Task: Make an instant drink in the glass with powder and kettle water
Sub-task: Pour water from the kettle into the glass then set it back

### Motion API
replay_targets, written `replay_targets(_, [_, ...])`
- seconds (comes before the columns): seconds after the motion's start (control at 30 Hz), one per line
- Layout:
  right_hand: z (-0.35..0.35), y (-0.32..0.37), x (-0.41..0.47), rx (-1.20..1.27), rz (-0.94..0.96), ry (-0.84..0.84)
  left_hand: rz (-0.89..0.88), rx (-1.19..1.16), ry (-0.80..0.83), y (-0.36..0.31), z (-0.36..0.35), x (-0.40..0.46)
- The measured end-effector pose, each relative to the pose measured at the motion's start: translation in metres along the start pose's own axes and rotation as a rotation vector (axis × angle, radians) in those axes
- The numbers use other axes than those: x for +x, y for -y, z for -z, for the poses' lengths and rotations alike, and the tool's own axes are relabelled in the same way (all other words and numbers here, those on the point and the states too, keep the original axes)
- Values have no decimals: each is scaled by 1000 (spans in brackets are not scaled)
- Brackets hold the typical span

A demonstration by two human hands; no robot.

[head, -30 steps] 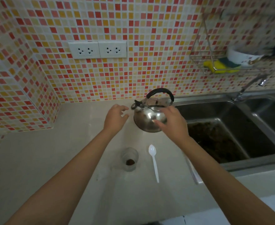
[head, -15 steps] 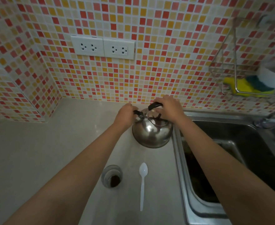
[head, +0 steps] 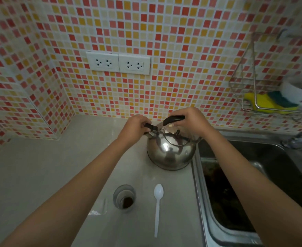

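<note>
A shiny steel kettle (head: 170,154) stands on the counter beside the sink. My right hand (head: 191,120) is closed around its black handle at the top. My left hand (head: 135,126) grips the black cap on the kettle's spout. Nearer to me, a small clear glass (head: 124,196) stands upright with brown powder at its bottom. A white plastic spoon (head: 157,207) lies flat just right of the glass, bowl pointing away from me.
A steel sink (head: 253,184) with dark residue lies to the right, its tap (head: 300,136) at the far right. A wire rack (head: 268,97) on the tiled wall holds a yellow sponge and a bowl. Wall sockets (head: 118,62) sit above the counter. A clear wrapper (head: 98,208) lies left of the glass.
Both hands reached to the kettle and closed on it, the right on the handle and the left on the spout cap. The camera moved closer and tilted down.
</note>
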State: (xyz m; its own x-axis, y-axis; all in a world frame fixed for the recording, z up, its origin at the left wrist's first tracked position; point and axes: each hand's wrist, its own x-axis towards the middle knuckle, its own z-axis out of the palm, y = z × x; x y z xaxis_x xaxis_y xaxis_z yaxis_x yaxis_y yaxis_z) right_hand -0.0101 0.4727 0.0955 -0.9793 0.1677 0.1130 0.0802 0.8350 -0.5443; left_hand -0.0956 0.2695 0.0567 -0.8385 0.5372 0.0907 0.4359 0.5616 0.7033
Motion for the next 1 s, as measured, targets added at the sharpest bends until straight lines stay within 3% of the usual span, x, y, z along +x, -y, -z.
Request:
replay_targets(0.43, [17, 101, -83, -290, 117, 127, -69, 6, 221, -14, 55, -102])
replay_targets(1.0, [-32, 146, -133, -554, 154, 264, -87, 236, 380, -4, 58, -173])
